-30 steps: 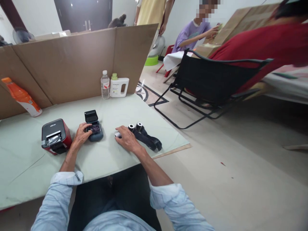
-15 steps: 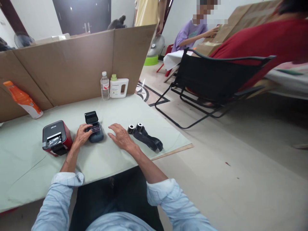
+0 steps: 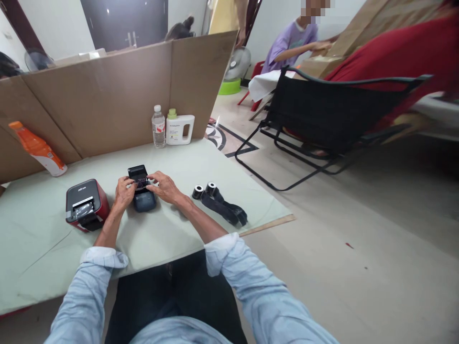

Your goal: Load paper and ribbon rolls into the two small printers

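A small dark blue label printer [image 3: 144, 201] with its black lid [image 3: 136, 171] raised sits on the pale green table [image 3: 43, 248]. My left hand [image 3: 124, 192] grips the printer's left side, fingers curled on it. My right hand [image 3: 164, 186] is at the printer's open bay from the right, fingertips pinched there; whether they hold anything is hidden. Two small rolls [image 3: 203, 190] joined to a black strip [image 3: 227, 211] lie on the table to the right of my right hand.
A red and black printer [image 3: 86, 205] stands left of my left hand. An orange bottle [image 3: 38, 148], a water bottle [image 3: 158, 127] and a white jug [image 3: 178, 129] stand by the cardboard screen [image 3: 107, 95]. A black folding chair [image 3: 333, 114] and other people are at right.
My right hand left the spot beside the two rolls and moved left across the table to the open blue printer. My left hand stayed on the printer.
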